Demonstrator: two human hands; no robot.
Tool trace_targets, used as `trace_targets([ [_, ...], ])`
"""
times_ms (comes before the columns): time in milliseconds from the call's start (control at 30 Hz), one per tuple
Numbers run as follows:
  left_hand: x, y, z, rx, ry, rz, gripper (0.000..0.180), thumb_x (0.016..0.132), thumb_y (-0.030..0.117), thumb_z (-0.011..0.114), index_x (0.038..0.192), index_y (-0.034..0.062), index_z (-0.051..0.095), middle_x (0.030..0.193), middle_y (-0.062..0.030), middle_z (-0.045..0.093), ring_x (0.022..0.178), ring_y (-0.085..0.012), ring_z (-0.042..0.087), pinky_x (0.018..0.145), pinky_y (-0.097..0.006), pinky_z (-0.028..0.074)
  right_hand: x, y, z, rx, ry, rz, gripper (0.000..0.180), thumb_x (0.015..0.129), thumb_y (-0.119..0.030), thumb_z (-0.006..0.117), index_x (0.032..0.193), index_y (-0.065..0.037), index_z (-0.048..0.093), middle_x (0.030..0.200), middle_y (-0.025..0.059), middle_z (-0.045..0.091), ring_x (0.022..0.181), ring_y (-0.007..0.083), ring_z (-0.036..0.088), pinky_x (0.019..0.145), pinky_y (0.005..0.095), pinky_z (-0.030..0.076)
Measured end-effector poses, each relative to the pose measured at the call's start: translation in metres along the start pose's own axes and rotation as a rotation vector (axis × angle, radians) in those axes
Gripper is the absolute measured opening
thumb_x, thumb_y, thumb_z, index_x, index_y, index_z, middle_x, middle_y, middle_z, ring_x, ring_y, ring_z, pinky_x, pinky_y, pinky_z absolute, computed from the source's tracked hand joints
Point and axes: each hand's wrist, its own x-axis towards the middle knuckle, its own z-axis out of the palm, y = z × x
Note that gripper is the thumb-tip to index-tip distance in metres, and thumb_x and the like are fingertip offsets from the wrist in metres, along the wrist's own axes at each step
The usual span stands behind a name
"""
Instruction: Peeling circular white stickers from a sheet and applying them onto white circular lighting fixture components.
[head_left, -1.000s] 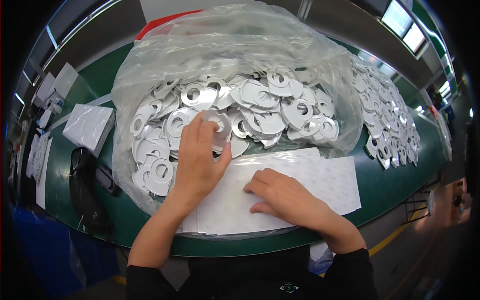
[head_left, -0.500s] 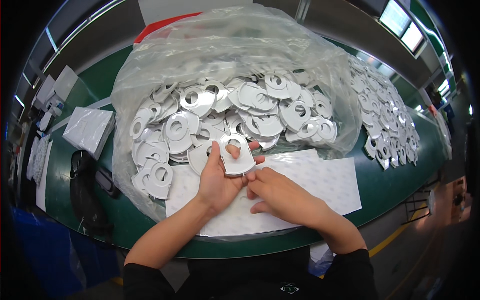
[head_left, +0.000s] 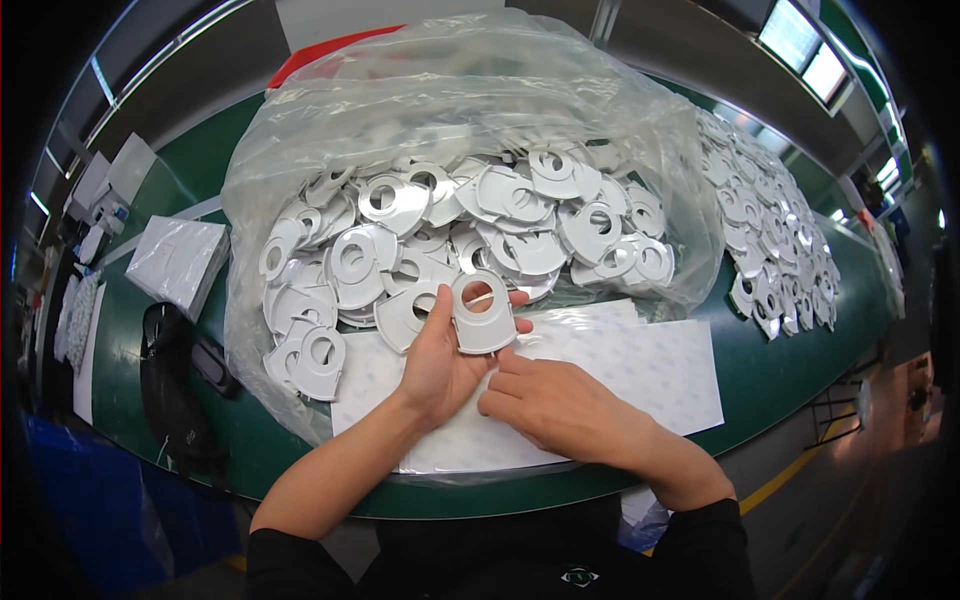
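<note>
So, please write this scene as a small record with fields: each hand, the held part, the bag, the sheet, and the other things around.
left hand: holds one white plastic part
white plastic part: flat, with a round hole
right hand: on the white sheet, fingertips by the part
clear bag: open, full of like parts
green table: bears bag and sheet
loose parts: heaped at right
white box: at left

bag of parts behind sheet | loose parts right (on belt) | box left

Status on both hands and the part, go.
Left hand grips one white ring-holed plate, lifted clear of the bag of plates. Right hand flat on white sheet, fingertips near plate. Nothing blocking.
</note>
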Motion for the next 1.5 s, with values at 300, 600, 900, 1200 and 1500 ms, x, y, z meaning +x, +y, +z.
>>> trace_targets([
  [300,-0.002,0.000,0.013,0.111,0.125,-0.046,0.058,0.098,0.051,0.013,0.121,0.0080,0.045,0.121,-0.0185,0.055,0.099,-0.0250,0.058,0.070,-0.030,0.043,-0.004,0.017,-0.024,0.882,0.583,0.079,0.016,0.077,0.003,0.068,0.080,-0.004,0.054,0.083,0.0051,0.063,0.076,0.0117,0.060,0.070,0.0256,0.048],
  [600,-0.003,-0.002,-0.003,0.187,-0.050,-0.098,0.066,0.097,0.055,0.010,0.116,0.0054,0.048,0.100,-0.0147,0.059,0.085,-0.0213,0.060,0.057,-0.025,0.040,0.015,0.034,0.004,1.204,0.710,0.451,0.015,0.084,-0.003,0.063,0.092,-0.002,0.051,0.084,0.0057,0.060,0.061,0.0071,0.055,0.053,0.0185,0.044],
  [900,-0.003,-0.003,0.003,0.236,-0.025,-0.073,0.067,0.096,0.057,0.009,0.112,0.0050,0.049,0.095,-0.0124,0.058,0.080,-0.0191,0.059,0.054,-0.024,0.039,0.015,0.038,0.008,1.149,0.686,0.476,0.016,0.084,-0.006,0.064,0.091,-0.002,0.051,0.082,0.0051,0.060,0.061,0.0057,0.054,0.053,0.0180,0.044],
  [1200,-0.003,-0.003,0.004,0.254,0.001,-0.069,0.066,0.096,0.057,0.011,0.109,0.0049,0.049,0.094,-0.0124,0.057,0.077,-0.0184,0.058,0.052,-0.024,0.039,0.015,0.037,0.007,1.200,0.674,0.489,0.016,0.084,-0.005,0.064,0.091,-0.002,0.050,0.082,0.0054,0.060,0.059,0.0057,0.054,0.052,0.0178,0.043],
  [1500,-0.004,-0.003,0.003,0.261,-0.011,-0.074,0.069,0.095,0.057,0.009,0.111,0.0042,0.050,0.095,-0.0123,0.058,0.078,-0.0180,0.059,0.053,-0.024,0.039,0.015,0.038,0.011,1.148,0.691,0.498,0.014,0.083,-0.007,0.065,0.089,-0.002,0.052,0.079,0.0041,0.060,0.059,0.0051,0.054,0.053,0.0180,0.042],
])
